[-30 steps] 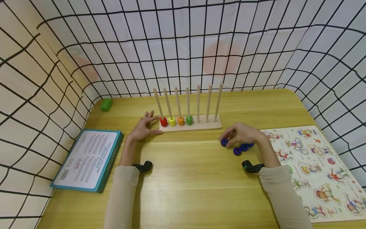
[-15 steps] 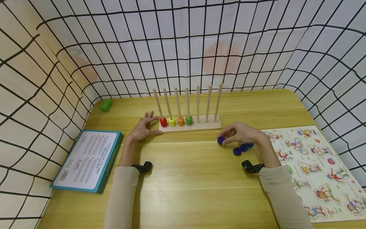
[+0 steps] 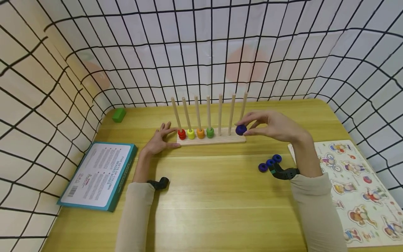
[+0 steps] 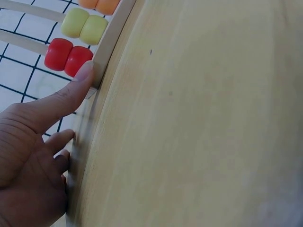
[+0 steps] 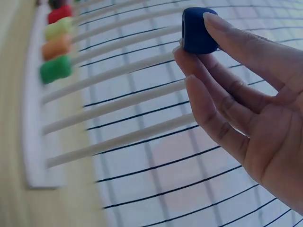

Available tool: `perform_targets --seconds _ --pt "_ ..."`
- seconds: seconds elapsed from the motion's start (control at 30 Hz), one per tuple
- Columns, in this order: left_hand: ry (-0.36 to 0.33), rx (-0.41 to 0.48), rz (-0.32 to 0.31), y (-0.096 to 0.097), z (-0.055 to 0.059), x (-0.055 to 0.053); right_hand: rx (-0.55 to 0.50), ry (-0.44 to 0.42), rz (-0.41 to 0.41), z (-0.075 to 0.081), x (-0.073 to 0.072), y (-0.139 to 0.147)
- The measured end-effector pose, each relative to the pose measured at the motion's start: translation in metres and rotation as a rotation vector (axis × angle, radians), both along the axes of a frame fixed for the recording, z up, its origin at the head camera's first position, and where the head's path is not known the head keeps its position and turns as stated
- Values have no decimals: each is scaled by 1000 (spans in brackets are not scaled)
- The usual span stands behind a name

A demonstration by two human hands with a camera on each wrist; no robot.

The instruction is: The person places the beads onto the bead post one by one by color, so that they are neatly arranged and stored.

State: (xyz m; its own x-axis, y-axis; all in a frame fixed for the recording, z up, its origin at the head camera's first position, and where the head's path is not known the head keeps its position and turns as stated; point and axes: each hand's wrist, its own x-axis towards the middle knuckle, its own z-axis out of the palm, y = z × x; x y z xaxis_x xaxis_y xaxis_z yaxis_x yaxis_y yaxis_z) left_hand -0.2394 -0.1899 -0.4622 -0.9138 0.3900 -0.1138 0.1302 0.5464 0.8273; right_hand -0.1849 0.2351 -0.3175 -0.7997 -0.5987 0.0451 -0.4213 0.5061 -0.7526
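A wooden peg stand (image 3: 214, 141) with several upright pegs carries pairs of red beads (image 3: 181, 134), yellow beads (image 3: 190, 133), orange beads (image 3: 200, 133) and green beads (image 3: 210, 132) on its left pegs. My left hand (image 3: 157, 140) holds the stand's left end between thumb and index finger; in the left wrist view the thumb (image 4: 66, 98) lies on the edge by the red beads. With thumb and fingertips, my right hand (image 3: 275, 125) pinches a dark blue bead (image 5: 198, 30) among the bare pegs. In the head view, that bead overlaps the stand's right end.
Three more blue beads (image 3: 263, 167) lie on the table beneath the right wrist. To the right is a picture puzzle board (image 3: 346, 185), to the left a teal-edged box (image 3: 94, 175). A green block (image 3: 119, 115) sits back left. Black netting (image 3: 207, 66) surrounds the table.
My right hand has lifted the blue bead from the tabletop and carried it up and back to the stand's right end. The left hand has stayed at the left end.
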Motion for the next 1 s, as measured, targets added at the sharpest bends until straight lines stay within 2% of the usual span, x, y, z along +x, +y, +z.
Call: perform_targets --seconds 0.17,0.33,0.53,0.73,0.87,1.0 --pt "-4 4 -2 -1 -1 -1 -32 66 -82 28 -7 -13" --pt "-2 -11 -1 -1 -1 -2 -105 118 -159 42 -18 -28" --pt "6 -12 -9 1 -3 -1 -158 161 -207 45 -33 -42" --pt "12 -2 -1 2 -3 1 -82 242 -248 48 -41 -51" --pt "9 3 5 1 -1 1 -51 276 -230 52 -46 -58" --pt "13 1 4 -1 -3 -1 -40 255 -211 53 -52 -63"
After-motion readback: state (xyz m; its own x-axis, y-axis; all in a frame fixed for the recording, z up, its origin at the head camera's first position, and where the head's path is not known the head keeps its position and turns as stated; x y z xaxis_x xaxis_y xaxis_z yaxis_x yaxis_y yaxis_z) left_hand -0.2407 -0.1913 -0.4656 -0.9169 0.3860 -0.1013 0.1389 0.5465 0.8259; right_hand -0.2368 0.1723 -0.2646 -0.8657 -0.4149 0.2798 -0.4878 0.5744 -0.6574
